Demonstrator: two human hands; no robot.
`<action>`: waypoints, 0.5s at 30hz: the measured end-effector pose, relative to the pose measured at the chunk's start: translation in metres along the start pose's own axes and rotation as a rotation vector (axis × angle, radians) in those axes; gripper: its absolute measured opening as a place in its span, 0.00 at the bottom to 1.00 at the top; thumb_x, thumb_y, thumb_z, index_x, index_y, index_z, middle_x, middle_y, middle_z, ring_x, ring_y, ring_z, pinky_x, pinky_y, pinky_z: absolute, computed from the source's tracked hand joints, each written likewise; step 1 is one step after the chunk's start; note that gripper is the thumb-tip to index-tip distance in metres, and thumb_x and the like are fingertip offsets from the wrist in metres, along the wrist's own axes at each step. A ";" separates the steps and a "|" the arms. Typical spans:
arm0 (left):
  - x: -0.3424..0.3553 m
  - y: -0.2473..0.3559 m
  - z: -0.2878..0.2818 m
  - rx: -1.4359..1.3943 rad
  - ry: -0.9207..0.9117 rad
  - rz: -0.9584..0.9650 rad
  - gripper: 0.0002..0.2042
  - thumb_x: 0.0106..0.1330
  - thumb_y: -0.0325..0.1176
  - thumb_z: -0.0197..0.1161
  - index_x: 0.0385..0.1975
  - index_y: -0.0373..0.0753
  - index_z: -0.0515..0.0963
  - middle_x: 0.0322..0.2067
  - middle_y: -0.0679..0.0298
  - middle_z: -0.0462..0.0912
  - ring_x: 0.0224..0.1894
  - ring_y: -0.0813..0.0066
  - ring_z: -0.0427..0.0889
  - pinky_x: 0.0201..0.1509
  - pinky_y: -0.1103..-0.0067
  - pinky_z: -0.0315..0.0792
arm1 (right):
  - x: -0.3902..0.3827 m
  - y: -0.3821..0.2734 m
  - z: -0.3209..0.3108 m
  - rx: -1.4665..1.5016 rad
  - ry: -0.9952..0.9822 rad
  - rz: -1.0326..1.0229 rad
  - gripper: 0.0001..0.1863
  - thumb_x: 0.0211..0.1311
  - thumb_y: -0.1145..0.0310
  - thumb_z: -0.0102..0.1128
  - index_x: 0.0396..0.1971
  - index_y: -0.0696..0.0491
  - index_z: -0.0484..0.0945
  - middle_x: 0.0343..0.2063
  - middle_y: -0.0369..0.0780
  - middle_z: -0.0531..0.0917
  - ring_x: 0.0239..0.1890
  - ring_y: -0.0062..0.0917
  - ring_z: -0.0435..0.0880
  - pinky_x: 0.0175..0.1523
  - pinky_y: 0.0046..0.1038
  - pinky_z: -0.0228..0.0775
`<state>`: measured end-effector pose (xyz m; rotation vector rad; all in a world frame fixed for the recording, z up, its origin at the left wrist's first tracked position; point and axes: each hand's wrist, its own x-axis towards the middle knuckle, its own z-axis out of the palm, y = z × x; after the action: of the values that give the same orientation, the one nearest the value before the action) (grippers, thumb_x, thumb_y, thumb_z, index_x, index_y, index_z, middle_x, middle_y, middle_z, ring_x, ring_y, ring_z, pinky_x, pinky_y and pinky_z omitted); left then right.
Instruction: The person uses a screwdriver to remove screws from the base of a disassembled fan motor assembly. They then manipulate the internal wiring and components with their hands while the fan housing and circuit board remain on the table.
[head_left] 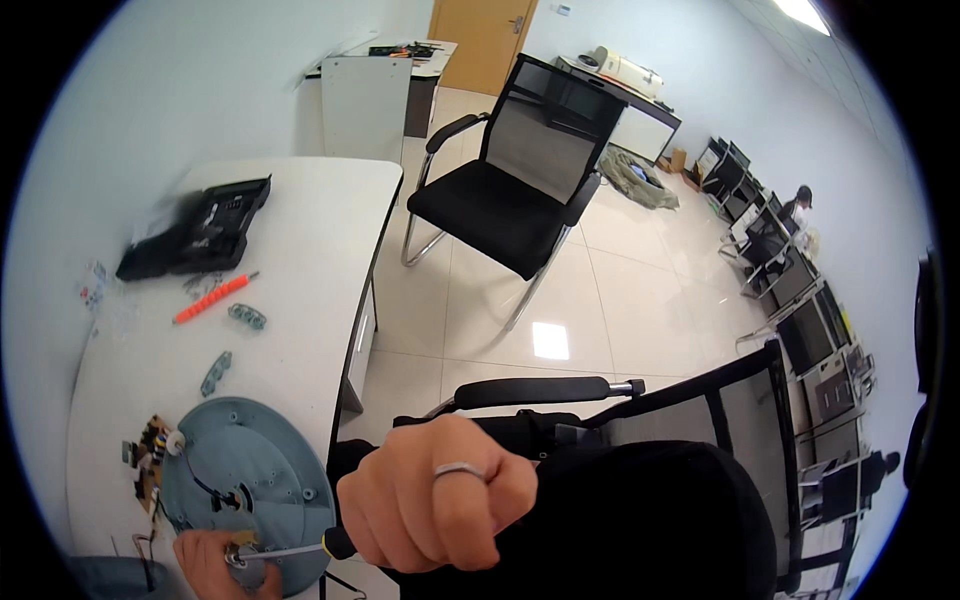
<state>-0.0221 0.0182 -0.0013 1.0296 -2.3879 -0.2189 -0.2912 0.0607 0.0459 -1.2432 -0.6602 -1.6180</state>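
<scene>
Screwdriver (290, 551), lwr L of frame, clamped in R hand (432, 495), prob light & stiff, best held by hdl; round grey part (247, 572), pinched in L hand (205, 565), prob hard, slick, best gripped at sides.

A black chair (495, 220) stands on pale tiles (645, 275).

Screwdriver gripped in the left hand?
No, the right hand grips the screwdriver, while the left hand holds the small round grey part.
</scene>
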 end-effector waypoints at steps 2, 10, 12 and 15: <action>-0.004 -0.004 -0.003 0.035 0.013 0.018 0.21 0.37 0.26 0.64 0.36 0.34 0.70 0.33 0.50 0.68 0.41 0.43 0.68 0.48 0.58 0.63 | -0.006 0.006 0.000 0.049 -0.002 -0.023 0.09 0.55 0.75 0.47 0.19 0.57 0.76 0.09 0.35 0.70 0.06 0.22 0.65 0.14 0.25 0.46; -0.005 -0.012 0.001 0.055 -0.017 0.013 0.22 0.36 0.28 0.66 0.36 0.34 0.71 0.33 0.50 0.69 0.43 0.44 0.69 0.49 0.57 0.64 | -0.015 0.001 0.006 0.006 0.023 -0.033 0.08 0.49 0.75 0.48 0.18 0.57 0.76 0.09 0.35 0.72 0.06 0.22 0.65 0.14 0.25 0.46; -0.006 -0.013 0.002 0.060 0.006 0.009 0.22 0.36 0.29 0.65 0.36 0.35 0.72 0.33 0.50 0.69 0.43 0.45 0.69 0.50 0.57 0.64 | -0.017 0.003 0.009 0.003 0.058 -0.054 0.08 0.49 0.76 0.48 0.18 0.57 0.76 0.10 0.36 0.72 0.06 0.22 0.65 0.14 0.25 0.47; -0.004 -0.012 0.002 0.120 0.051 0.069 0.21 0.36 0.31 0.65 0.35 0.35 0.72 0.33 0.52 0.68 0.44 0.46 0.68 0.51 0.56 0.64 | -0.019 0.004 0.015 -0.037 0.132 -0.087 0.08 0.49 0.76 0.48 0.18 0.58 0.76 0.10 0.36 0.72 0.07 0.23 0.65 0.14 0.25 0.48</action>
<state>-0.0132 0.0119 -0.0084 0.9915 -2.4100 -0.0238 -0.2805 0.0782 0.0328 -1.1362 -0.6113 -1.7743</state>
